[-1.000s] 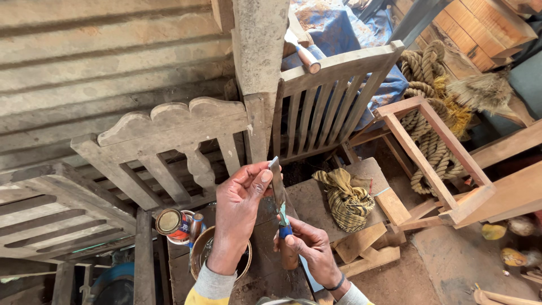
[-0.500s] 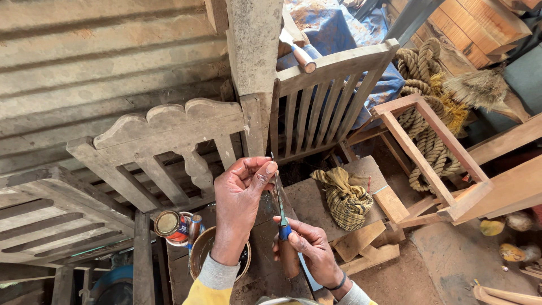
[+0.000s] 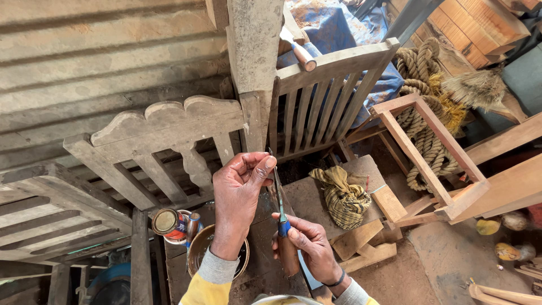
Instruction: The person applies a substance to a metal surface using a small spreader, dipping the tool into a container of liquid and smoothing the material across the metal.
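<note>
the right hand [image 3: 307, 243] grips a light, stiff, wooden-handled thin metal blade [image 3: 278, 195] low on its handle, while left hand [image 3: 240, 186] fingertips pinch its sharp tip.

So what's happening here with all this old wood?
A person holds a thin tool upright. The right hand grips its wooden handle, and the left hand pinches the blade near its tip. Below the hands are a small tin and a bowl; weathered chair backs lean behind, and a cloth bundle lies to the right.
</note>
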